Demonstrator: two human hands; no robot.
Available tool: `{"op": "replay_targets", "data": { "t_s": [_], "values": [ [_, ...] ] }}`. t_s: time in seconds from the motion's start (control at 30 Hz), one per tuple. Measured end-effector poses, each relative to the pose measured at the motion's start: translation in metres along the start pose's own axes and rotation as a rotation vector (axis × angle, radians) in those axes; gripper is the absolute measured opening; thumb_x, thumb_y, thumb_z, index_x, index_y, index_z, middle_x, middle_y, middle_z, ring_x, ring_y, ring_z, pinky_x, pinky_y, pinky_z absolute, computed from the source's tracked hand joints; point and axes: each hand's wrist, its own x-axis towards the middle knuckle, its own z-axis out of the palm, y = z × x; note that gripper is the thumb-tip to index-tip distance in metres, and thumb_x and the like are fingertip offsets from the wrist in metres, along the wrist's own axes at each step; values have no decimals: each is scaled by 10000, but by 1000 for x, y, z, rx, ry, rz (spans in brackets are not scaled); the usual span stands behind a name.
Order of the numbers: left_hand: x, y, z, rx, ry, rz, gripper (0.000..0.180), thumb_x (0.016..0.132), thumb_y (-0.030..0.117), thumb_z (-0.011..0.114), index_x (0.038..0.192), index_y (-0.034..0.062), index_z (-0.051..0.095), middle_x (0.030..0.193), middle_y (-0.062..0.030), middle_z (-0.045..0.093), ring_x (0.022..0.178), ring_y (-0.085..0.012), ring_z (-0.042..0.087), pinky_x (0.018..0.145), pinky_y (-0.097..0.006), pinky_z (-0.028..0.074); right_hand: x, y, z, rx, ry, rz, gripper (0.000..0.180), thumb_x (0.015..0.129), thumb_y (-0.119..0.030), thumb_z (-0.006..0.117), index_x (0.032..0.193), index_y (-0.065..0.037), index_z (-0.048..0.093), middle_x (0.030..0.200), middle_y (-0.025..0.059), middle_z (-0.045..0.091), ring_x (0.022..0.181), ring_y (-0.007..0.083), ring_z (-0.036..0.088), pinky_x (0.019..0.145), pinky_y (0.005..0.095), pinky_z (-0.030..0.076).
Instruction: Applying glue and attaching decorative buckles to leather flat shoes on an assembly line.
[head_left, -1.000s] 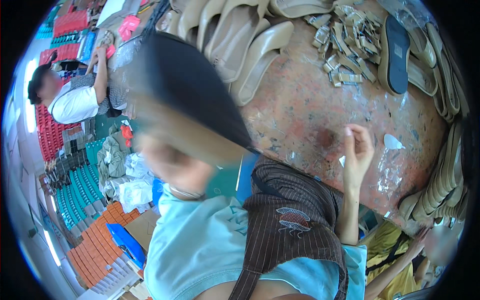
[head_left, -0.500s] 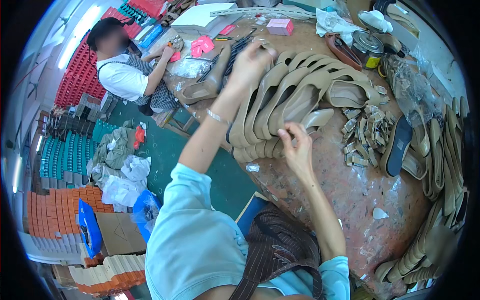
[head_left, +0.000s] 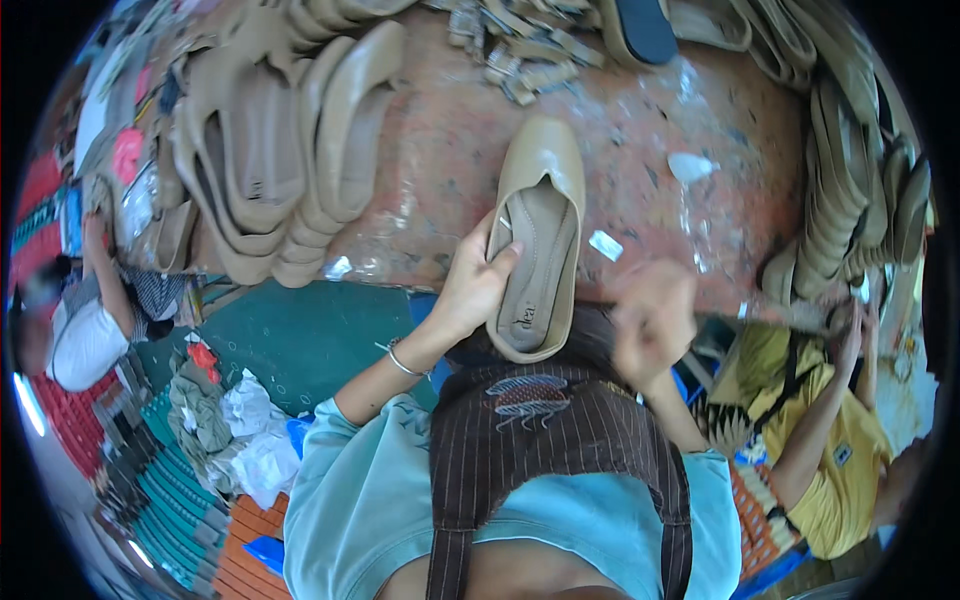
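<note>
A beige flat shoe [head_left: 543, 150] is in my left hand [head_left: 472, 286], toe pointing away from me and its opening facing up. My thumb lies over the shoe's inner edge and the other fingers are hidden beneath it. To the right of the shoe, my right hand [head_left: 655, 322] is smeared by motion, so its fingers cannot be made out. A small white slip [head_left: 606, 245] lies on the worktable [head_left: 440, 160] between the shoe and my right hand.
Rows of beige shoes [head_left: 262, 150] stand at the left, and more stacked shoes [head_left: 835, 190] at the right. Small beige strap pieces [head_left: 525, 60] lie at the far side, near a dark-soled shoe [head_left: 642, 30]. Co-workers sit left [head_left: 90, 335] and right [head_left: 835, 450].
My view has swung right and down toward my lap. My left hand has come back from the shoe rows and now holds one shoe; my right hand has moved away from the rows.
</note>
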Motion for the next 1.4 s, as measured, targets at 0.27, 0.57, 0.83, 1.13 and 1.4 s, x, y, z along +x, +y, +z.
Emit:
{"op": "replay_targets", "data": {
  "t_s": [0.27,0.57,0.83,1.13,1.4],
  "values": [
    [-39,9,24,825,182,486,627,829,10,610,1381,-33,315,1195,-174,480,1094,-300,514,944,-387,411,-9,106,-18,-226,315,593,542,795,-156,748,1237,14,483,1111,121,578,1020,206,561,883,333,451],
    [8,-13,73,-800,186,-30,485,858,-82,490,1325,-62,360,1326,-173,441,1291,-243,398,1099,-370,332,3,132,-10,-298,248,635,348,777,-198,767,1040,-13,633,906,76,640,784,125,551,699,285,451],
    [40,-20,66,-1107,38,-96,258,841,-105,489,1078,-7,519,1087,-67,587,1025,-155,559,922,-292,444,19,82,0,-15,4,439,169,737,-64,754,883,-22,682,763,42,651,646,104,556,541,243,433],
    [38,-17,71,-1065,48,-93,210,865,-91,500,1047,11,522,1085,-61,589,1044,-151,554,951,-295,428,33,71,4,-173,-222,218,233,717,-197,758,865,-40,670,761,66,642,663,228,576,569,328,466],
    [38,-23,74,-983,97,-52,167,884,-67,497,1023,20,528,1091,-61,586,1067,-145,536,987,-311,400,39,66,7,-271,-300,203,207,755,-223,723,839,-50,648,740,59,623,655,231,573,535,342,468]
  ]
}}
